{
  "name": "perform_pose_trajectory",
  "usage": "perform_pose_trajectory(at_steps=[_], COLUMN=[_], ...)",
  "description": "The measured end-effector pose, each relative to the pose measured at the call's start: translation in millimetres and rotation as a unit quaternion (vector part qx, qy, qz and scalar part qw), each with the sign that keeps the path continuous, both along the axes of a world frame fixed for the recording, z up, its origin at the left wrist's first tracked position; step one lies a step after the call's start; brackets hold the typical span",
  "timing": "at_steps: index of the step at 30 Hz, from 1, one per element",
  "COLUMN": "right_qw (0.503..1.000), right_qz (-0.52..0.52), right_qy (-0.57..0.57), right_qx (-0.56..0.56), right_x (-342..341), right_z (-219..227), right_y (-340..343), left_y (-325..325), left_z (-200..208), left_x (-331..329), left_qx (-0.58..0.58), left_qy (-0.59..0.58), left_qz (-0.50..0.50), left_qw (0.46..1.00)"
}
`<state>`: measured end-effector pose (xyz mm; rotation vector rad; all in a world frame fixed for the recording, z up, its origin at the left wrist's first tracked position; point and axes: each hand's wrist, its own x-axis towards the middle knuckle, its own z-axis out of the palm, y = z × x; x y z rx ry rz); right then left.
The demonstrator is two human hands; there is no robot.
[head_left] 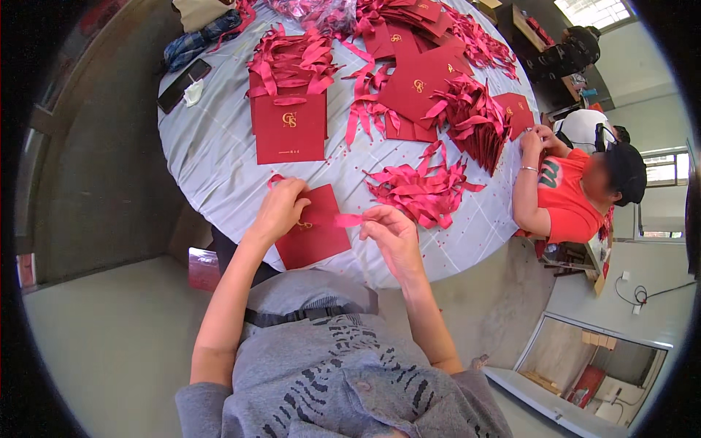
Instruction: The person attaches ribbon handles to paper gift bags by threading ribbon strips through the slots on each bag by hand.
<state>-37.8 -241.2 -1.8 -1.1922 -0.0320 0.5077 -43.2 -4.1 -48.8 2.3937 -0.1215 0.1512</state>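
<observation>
A flat red paper gift bag [315, 246] with a gold emblem lies tilted at the table's near edge. My left hand [280, 210] grips its upper left part, thumb over the front, and a bit of pink ribbon shows by its fingertips. To the right, my right hand [394, 237] pinches the end of a pink ribbon [349, 220] that reaches across the bag's right edge. Whether this ribbon is fixed to the bag is hidden. A heap of loose pink ribbons [423, 186] lies just beyond my right hand.
Stacked red bags with ribbon handles [290, 131] stand ahead on the white-covered round table [212, 157]. More bags [420, 84] are piled at the back right. A phone [184, 86] lies far left. A person in an orange shirt [566, 193] handles a bag at the right.
</observation>
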Motion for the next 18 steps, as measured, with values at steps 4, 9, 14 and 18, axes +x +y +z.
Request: perform_pose_trajectory(at_steps=[4,9,14,18], right_qw=[0.996,0.973,0.994,0.985], right_qz=[-0.033,-0.009,0.029,0.02], right_qy=[-0.04,0.004,-0.049,-0.094], right_qx=[0.072,0.231,0.092,-0.141], right_x=[-1,-5,-14,-18], right_z=[13,40,49,62], right_y=[13,18,20,24], left_y=[0,-2,-8,-10], left_z=[17,46,70,84], left_x=[2,0,1,0], left_qx=[-0.112,-0.129,-0.256,-0.312], left_qy=[0.107,0.175,0.152,0.196], left_qz=[-0.029,-0.069,-0.097,-0.096], left_qw=[0.988,0.974,0.95,0.925])
